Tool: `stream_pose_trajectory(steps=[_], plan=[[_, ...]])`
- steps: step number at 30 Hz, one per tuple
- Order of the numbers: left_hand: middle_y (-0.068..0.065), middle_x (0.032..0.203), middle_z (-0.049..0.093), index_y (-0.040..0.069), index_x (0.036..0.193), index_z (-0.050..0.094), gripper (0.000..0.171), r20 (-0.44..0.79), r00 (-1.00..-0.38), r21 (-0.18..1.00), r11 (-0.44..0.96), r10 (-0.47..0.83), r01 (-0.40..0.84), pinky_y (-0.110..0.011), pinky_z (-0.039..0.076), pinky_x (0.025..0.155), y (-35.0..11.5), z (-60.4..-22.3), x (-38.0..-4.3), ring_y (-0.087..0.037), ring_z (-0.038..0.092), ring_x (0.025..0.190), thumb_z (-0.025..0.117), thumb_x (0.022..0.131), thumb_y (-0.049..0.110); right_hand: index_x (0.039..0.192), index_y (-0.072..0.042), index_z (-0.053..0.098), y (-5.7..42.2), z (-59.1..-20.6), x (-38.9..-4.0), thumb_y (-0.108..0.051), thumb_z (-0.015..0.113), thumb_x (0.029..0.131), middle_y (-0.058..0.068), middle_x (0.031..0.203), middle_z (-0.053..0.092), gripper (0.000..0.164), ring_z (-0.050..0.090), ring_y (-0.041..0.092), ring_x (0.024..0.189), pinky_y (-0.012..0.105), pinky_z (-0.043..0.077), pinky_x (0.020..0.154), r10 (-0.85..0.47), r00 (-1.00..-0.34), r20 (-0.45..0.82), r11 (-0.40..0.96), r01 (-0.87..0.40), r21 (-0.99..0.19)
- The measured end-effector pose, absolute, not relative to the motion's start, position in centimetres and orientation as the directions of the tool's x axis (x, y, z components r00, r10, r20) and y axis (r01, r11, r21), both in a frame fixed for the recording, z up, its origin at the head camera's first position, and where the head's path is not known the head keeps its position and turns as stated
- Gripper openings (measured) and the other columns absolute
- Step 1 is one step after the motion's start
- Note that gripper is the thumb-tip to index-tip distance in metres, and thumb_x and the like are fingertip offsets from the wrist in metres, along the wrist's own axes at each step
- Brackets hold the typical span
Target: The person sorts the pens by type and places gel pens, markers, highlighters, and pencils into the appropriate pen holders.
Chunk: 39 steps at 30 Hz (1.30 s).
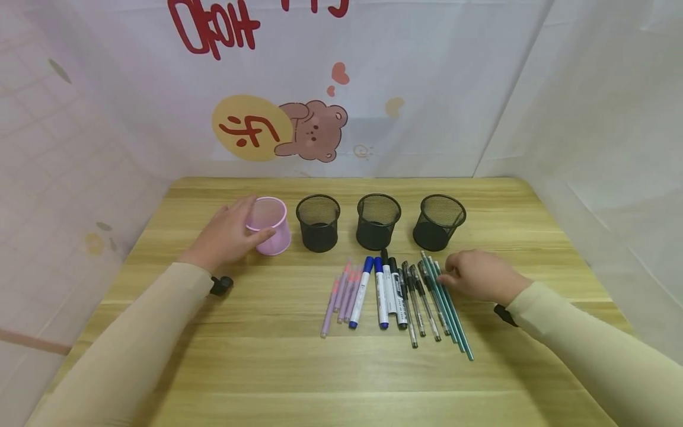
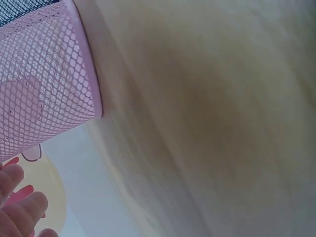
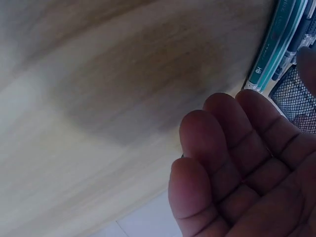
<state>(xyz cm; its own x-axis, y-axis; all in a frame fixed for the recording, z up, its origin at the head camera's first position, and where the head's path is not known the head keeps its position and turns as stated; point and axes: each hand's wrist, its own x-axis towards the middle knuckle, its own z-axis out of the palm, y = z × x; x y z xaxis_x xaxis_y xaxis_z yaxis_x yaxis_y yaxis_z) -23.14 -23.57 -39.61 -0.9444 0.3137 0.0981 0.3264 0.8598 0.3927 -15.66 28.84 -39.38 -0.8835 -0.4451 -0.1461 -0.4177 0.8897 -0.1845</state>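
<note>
Since the three green pencils [image 1: 448, 308] slant from near right to far left, with their far ends just left of my right hand [image 1: 482, 274], that hand is clearly the nearer of my two. Its fingers are loosely bent and hold nothing; whether a fingertip touches the pencils, I cannot tell. Leftward from there I count four gel pens [image 1: 418, 284], two black-capped markers [image 1: 399, 296], two blue-capped markers [image 1: 361, 293] and four pink pens [image 1: 329, 314], their long axes all running roughly away from me. Beyond them, one pink mesh cup [image 1: 276, 243] and three black mesh cups [image 1: 320, 238] stand upright in a row. My left hand [image 1: 226, 234] straddles the pink cup's left side, thumb in front; I cannot tell whether it grips. Farthest off hangs a cloth [image 1: 427, 53].
</note>
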Motion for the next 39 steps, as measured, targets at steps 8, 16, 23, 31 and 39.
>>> stream_pose_trajectory(steps=[8,16,23,31,39], plan=[[-0.021,0.168,0.037,0.0,0.163,0.03,0.1,0.092,-0.947,0.388,0.865,0.308,0.319,-0.066,0.017,0.129,-23.6,-39.6,-23.0,-0.042,0.035,0.155,0.058,0.097,0.07,0.078,-0.02,0.06,28.3,-39.4,-15.5,-0.037,0.074,0.097,-0.008,0.067,0.054,0.029,0.047,0.009,0.06,0.027,0.038,0.054,-0.427,-0.888,-0.171,0.9,-0.398,-0.179],[-0.022,0.169,0.035,0.001,0.164,0.029,0.101,0.104,-0.944,0.343,0.88,0.313,0.329,-0.071,0.016,0.127,-23.5,-39.5,-23.0,-0.043,0.033,0.156,0.056,0.096,0.072,0.084,-0.017,0.067,28.3,-39.4,-15.6,-0.029,0.075,0.096,-0.009,0.072,0.062,0.019,0.051,0.008,0.062,0.029,0.046,0.057,-0.448,-0.877,-0.176,0.891,-0.421,-0.167],[-0.023,0.17,0.031,0.001,0.164,0.028,0.097,0.11,-0.943,0.304,0.892,0.315,0.334,-0.073,0.016,0.126,-23.3,-39.3,-22.9,-0.046,0.029,0.157,0.059,0.098,0.065,0.085,-0.015,0.068,28.0,-39.2,-15.6,-0.029,0.075,0.094,-0.008,0.071,0.063,0.018,0.052,0.009,0.062,0.029,0.046,0.056,-0.439,-0.877,-0.193,0.897,-0.415,-0.155],[-0.022,0.171,0.03,0.002,0.165,0.027,0.098,0.102,-0.944,0.3,0.895,0.315,0.331,-0.073,0.016,0.126,-23.2,-39.1,-22.8,-0.045,0.027,0.158,0.058,0.098,0.067,0.083,-0.015,0.066,28.0,-39.5,-15.8,-0.027,0.074,0.092,-0.007,0.071,0.061,0.017,0.051,0.011,0.061,0.03,0.044,0.054,-0.4,-0.895,-0.201,0.914,-0.373,-0.158],[-0.022,0.168,0.035,0.002,0.163,0.029,0.098,0.102,-0.942,0.312,0.889,0.319,0.335,-0.074,0.016,0.126,-23.1,-38.9,-22.8,-0.043,0.029,0.158,0.057,0.098,0.069,0.085,-0.01,0.068,27.6,-39.5,-15.9,-0.023,0.074,0.09,-0.002,0.075,0.064,0.015,0.055,0.015,0.066,0.032,0.048,0.059,-0.344,-0.912,-0.224,0.93,-0.297,-0.217]])
